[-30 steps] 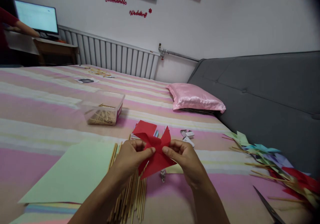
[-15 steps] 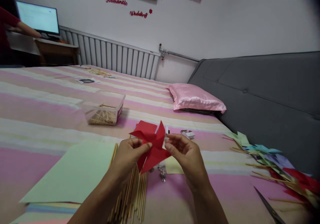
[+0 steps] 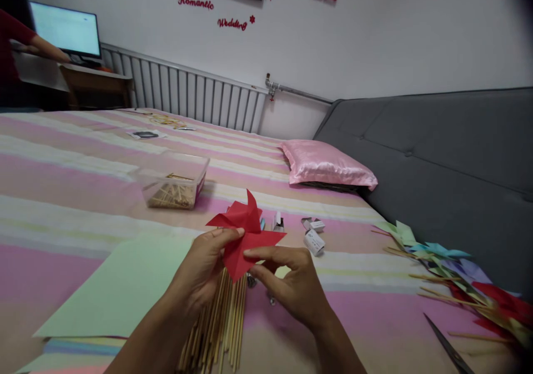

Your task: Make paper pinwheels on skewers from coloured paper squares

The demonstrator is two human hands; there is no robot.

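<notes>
A red paper pinwheel [image 3: 244,235] is held above the striped bed. My left hand [image 3: 200,271] pinches its left side between thumb and fingers. My right hand [image 3: 287,282] sits just below and to the right, index finger and thumb closed on the lower edge of the paper. Beneath the hands lies a bundle of wooden sticks [image 3: 220,324]. A few small metal bits lie by the right hand, partly hidden.
A pale green paper sheet [image 3: 120,288] lies left. A clear plastic box of sticks [image 3: 172,188] stands behind. Small white boxes [image 3: 313,240], a pink pillow [image 3: 327,165], finished pinwheels [image 3: 458,274] and scissors [image 3: 447,346] lie right. Another person's arm [image 3: 41,46] reaches toward a monitor far left.
The pinwheel has turned and risen slightly. My right hand dropped from its right tip to under its lower edge; my left hand kept its hold.
</notes>
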